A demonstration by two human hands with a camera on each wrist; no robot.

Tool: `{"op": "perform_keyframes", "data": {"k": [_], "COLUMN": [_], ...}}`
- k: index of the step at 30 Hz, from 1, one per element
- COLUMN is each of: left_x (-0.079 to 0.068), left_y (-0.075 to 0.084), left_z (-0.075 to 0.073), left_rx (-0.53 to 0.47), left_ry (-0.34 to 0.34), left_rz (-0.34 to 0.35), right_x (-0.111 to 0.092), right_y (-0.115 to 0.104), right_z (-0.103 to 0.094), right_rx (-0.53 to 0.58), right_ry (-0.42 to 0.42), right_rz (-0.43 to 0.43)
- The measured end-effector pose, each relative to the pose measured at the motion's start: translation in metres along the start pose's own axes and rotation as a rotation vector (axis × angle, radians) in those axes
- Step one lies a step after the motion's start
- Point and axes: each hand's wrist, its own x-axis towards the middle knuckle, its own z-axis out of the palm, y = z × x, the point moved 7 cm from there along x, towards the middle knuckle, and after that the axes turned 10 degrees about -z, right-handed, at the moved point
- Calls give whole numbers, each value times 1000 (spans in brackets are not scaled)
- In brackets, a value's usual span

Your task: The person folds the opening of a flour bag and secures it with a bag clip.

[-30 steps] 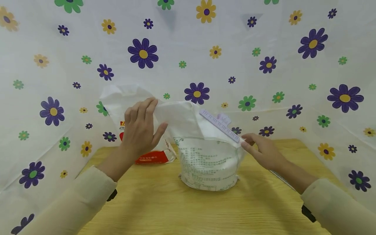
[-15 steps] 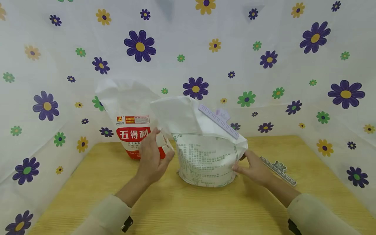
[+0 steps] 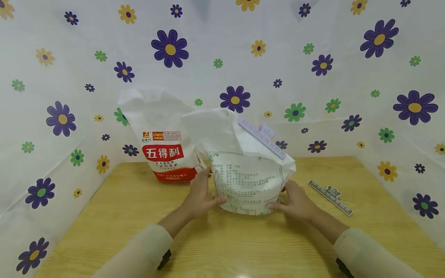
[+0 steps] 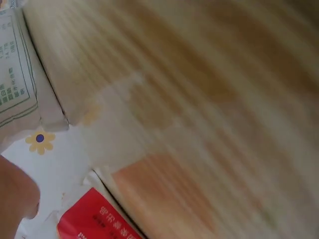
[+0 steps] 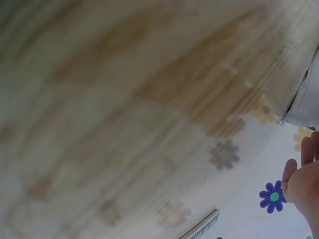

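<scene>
A white flour bag (image 3: 248, 181) with green print stands on the wooden table in the head view. Its top is folded over, and a long purple clip (image 3: 261, 138) with a small tab lies along the slanting right edge. My left hand (image 3: 201, 195) is at the bag's left side, thumb toward the front and fingers toward the back. At the right side my right hand (image 3: 295, 202) mirrors it, its thumb overlapping the lower front. In the wrist views a strip of curtain shows between each hand and the bag, and the fingers are loosely extended.
Behind to the left stands another white flour bag (image 3: 163, 152) with red print, its top unfolded. A grey long clip (image 3: 330, 197) with a shaped tab lies on the table (image 3: 243, 247) to the right. A flowered curtain (image 3: 208, 85) surrounds the table.
My left hand has come down from the folded bag top to the bag's left side. My right hand has moved lower, from near the clip's end to the bag's lower right.
</scene>
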Motion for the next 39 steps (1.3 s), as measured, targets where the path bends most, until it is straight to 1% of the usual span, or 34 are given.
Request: {"op": "perform_keyframes", "data": {"k": [2, 4, 6, 7, 10, 14, 17, 20, 24, 27, 29, 31, 35, 36, 39], "left_x": [2, 1, 1, 2, 4, 6, 6, 9, 10, 8, 6, 6, 7, 7, 5], "left_y": [-2, -5, -6, -7, -6, -7, -8, -8, -10, -12, -14, -14, -12, -12, -12], "left_z": [5, 10, 15, 17, 24, 26, 24, 25, 27, 30, 33, 34, 31, 31, 32], "left_rx": [-44, -56, -42, -19, 98, 300, 407, 485, 538, 534, 545, 569, 633, 640, 647], "left_ry": [-26, -45, -58, -62, -60, -17, 7, 22, 29, -1, -14, -7, 41, 42, 19], "left_rz": [-32, -55, -59, -55, -11, 45, 84, 122, 129, 104, 100, 105, 135, 135, 130], "right_x": [1, 0, -3, -3, -5, -5, -3, 0, 0, -3, -5, -7, -5, -4, -5], "right_y": [1, 2, 3, 3, 2, 3, 4, 4, 5, 6, 5, 5, 3, 2, 3], "right_z": [0, 3, 6, 7, 8, 9, 11, 9, 10, 12, 13, 13, 10, 10, 11], "right_rx": [-30, -82, -149, -178, -237, -280, -327, -387, -443, -462, -476, -486, -493, -493, -485], "right_ry": [1, -14, -35, -43, -55, -77, -113, -130, -154, -186, -196, -190, -162, -160, -171], "right_rz": [-4, 23, 43, 47, 52, 33, 8, -12, -4, 10, 13, 12, -2, -2, 8]}}
